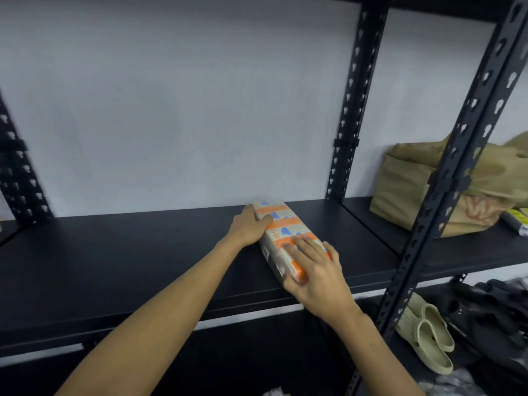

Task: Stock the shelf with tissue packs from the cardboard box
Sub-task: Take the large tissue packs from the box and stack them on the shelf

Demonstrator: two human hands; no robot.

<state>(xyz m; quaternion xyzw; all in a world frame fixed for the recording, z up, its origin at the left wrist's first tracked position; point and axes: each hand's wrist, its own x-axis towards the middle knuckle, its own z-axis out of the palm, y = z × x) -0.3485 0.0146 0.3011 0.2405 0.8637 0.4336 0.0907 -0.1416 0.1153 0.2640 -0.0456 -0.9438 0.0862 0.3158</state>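
1. I see one tissue pack (288, 238) lying flat on the black shelf (143, 252), long axis running from the front edge back toward the wall (171, 95), near the middle upright.
2. Left hand (251, 225) sits against the pack's far left side, fingers curled over the top edge, so it's gripping the pack.
3. Right hand (314, 270) lies on the near end, fingers fairly straight and spread on top, thumb at the front corner. I read that as pressing, not gripping.
4. Handling, my guess: soft plastic-wrapped bundle, light, squashes under load, and the film is probably slick. Best held by the two long sides or both ends with flat palms; pinching the wrap may tear it.
5. Step looks like squaring the pack into place. The cardboard box isn't in view.
6. Next bay right: a tan bag (405, 190) on the shelf, pale clogs (428, 335) on the level below.
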